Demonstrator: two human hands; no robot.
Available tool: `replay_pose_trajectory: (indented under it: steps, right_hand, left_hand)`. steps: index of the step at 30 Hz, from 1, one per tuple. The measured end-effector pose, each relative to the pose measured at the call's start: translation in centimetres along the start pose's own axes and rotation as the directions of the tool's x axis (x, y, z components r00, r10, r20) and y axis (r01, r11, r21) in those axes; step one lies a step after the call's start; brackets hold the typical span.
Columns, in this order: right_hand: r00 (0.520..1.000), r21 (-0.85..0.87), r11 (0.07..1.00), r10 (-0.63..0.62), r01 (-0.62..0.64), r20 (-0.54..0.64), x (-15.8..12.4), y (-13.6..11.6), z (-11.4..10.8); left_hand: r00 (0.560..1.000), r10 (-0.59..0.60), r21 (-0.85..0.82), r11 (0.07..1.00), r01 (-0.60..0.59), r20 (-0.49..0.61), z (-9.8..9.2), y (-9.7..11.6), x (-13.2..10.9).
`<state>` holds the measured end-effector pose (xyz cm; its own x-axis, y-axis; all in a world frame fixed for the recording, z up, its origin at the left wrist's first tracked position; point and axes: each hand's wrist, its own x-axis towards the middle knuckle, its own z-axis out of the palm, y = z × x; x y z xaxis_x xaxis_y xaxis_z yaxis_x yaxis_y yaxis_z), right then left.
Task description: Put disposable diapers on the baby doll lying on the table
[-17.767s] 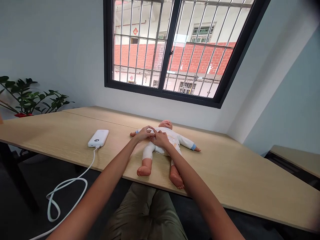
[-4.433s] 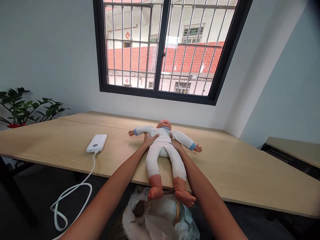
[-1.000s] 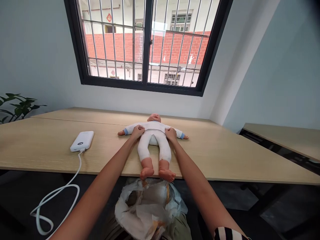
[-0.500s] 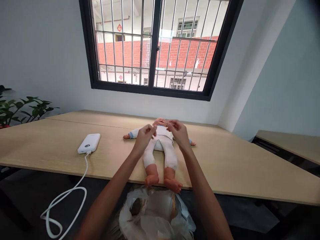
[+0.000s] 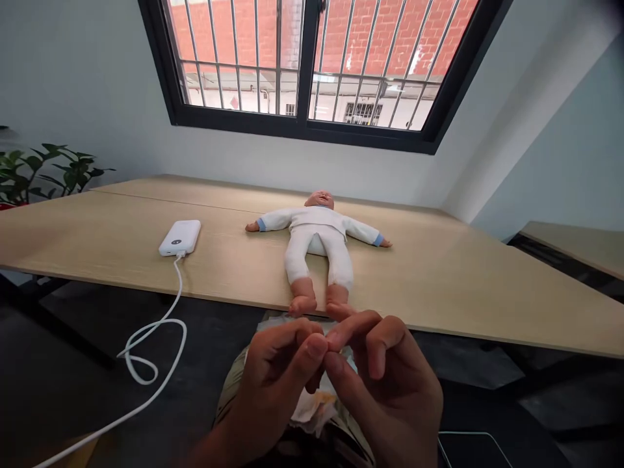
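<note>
Low in front of me, my left hand (image 5: 280, 383) and my right hand (image 5: 390, 383) meet fingertip to fingertip. Both are closed in a pinch; whatever sits between the fingers, if anything, is hidden or too small to name. Just beyond them a baby doll (image 5: 319, 224) in a white suit with blue cuffs lies on its back on the wooden table (image 5: 234, 273). Its arms are spread and its bare feet reach the near edge. Beneath my hands, a crumpled whitish bag or wrapping (image 5: 309, 413) shows on my lap, mostly covered.
A white power bank (image 5: 181, 238) lies on the table's left side, its white cable (image 5: 181, 318) hanging over the edge in a loop. A leafy plant (image 5: 49, 172) stands far left. At the lower right is a dark phone-like slab (image 5: 472, 450). A barred window is behind.
Both hands have come back from above the doll to near my lap, and their fingertips now meet. The view has tilted downward. The doll lies in the same place.
</note>
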<state>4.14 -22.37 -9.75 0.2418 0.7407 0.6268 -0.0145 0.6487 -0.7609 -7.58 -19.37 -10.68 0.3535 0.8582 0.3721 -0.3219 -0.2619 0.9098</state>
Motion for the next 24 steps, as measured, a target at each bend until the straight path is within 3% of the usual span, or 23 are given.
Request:
replay_pose_trajectory:
  steps: [12, 19, 24]
  right_hand:
    - [1.0, -0.046, 0.999, -0.006, 0.007, 0.026, -0.27, -0.77, 0.59]
    - [0.991, -0.111, 0.985, -0.128, 0.13, 0.023, -0.56, -0.41, 0.71]
    - [0.98, -0.121, 0.973, -0.198, 0.197, 0.01, -0.76, -0.91, 1.02]
  left_hand:
    - [0.988, -0.147, -0.258, 0.954, 0.155, 0.052, -0.06, -0.53, -0.63]
    - [0.992, -0.126, -0.223, 0.968, 0.116, -0.029, -0.14, -0.53, -0.7]
    - [0.993, -0.114, -0.2, 0.974, 0.109, -0.015, -0.18, -0.13, -0.99]
